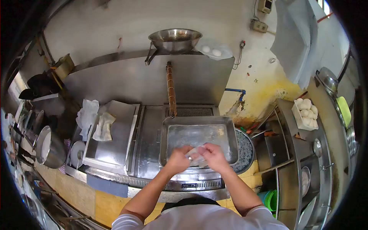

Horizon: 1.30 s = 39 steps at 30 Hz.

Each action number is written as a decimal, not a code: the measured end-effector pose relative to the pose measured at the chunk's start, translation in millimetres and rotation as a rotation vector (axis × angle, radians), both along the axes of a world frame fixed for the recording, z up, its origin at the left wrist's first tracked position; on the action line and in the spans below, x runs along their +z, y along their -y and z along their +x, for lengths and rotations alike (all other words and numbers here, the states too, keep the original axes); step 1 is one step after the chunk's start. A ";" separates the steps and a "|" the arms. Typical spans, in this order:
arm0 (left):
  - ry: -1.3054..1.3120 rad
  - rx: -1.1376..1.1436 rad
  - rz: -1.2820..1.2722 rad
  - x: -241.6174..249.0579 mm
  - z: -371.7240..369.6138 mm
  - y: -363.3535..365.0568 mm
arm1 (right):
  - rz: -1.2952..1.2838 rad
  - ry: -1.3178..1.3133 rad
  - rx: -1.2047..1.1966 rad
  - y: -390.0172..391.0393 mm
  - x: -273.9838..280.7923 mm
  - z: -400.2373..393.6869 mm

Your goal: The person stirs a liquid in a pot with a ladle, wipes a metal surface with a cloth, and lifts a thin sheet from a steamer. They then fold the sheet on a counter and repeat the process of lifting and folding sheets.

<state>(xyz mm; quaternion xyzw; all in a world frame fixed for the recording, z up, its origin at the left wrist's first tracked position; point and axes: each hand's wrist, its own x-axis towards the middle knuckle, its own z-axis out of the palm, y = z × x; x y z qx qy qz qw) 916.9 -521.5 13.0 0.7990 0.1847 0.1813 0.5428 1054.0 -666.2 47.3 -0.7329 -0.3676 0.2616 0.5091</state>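
Both hands meet over the near side of a deep rectangular metal pan, whose bottom looks wet and shiny. Between them is a thin, whitish, translucent piece, crumpled like plastic film; its exact kind I cannot tell. My left hand, with a ring on one finger, grips its left side with bent fingers. At the other side, my right hand pinches it between thumb and fingers. The fingers partly hide the piece.
A folded cloth lies on a metal lid at left. Right of the pan stands a round tub of whitish bits. A steel bowl sits on the ledge behind. White round items fill a container on the right shelf.
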 end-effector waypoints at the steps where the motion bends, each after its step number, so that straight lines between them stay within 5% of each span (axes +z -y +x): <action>1: -0.065 -0.083 0.037 -4.3 -6.3 6.9 | 0.078 -0.058 -0.077 1.4 2.1 2.2; 6: -0.227 -0.137 0.061 -42.8 -41.4 10.7 | 0.279 -0.180 -0.325 19.6 44.2 28.8; 9: -0.008 -0.063 0.293 -40.1 -54.8 -20.3 | 0.400 -0.046 -0.292 36.2 67.2 43.4; 11: -0.164 -0.059 0.637 2.5 -60.4 -46.0 | 0.506 0.020 -0.313 48.0 86.4 52.3; 15: -0.028 0.144 0.944 98.6 -92.3 -96.0 | 0.766 0.101 -0.387 82.1 140.5 69.3; 19: 0.476 0.316 0.899 178.0 -131.4 -102.0 | 0.900 0.136 -0.251 120.1 184.3 68.0; 21: 0.661 0.422 0.747 188.7 -141.4 -91.5 | 0.877 0.186 -0.383 130.9 189.4 63.2; 24: 0.611 0.433 0.410 151.7 -139.6 -91.5 | 0.539 0.491 -0.380 153.0 152.2 84.4; 25: 0.538 0.476 0.286 133.6 -133.5 -91.5 | 0.360 0.287 -0.569 152.8 133.3 79.7; 28: -0.021 0.529 -0.237 72.0 -91.5 -99.5 | 0.026 0.098 -0.563 121.3 79.9 88.4; 31: -0.065 0.401 -0.455 -36.8 -30.0 -149.6 | 0.073 -0.138 -0.458 75.9 6.7 130.2; 33: 0.062 0.501 -0.587 -62.0 33.0 -175.1 | 0.214 -0.187 -0.433 35.4 -40.9 183.6; 35: 0.366 0.468 -0.483 -78.9 83.9 -192.2 | 0.344 -0.311 -0.506 -4.6 -77.2 234.1; 38: 0.462 0.438 -0.022 -69.1 108.9 -177.1 | 0.373 -0.330 -0.506 -27.0 -108.3 251.5; 39: 0.111 0.380 -0.121 -51.1 100.0 -159.0 | 0.197 -0.153 -0.447 -21.1 -112.0 237.2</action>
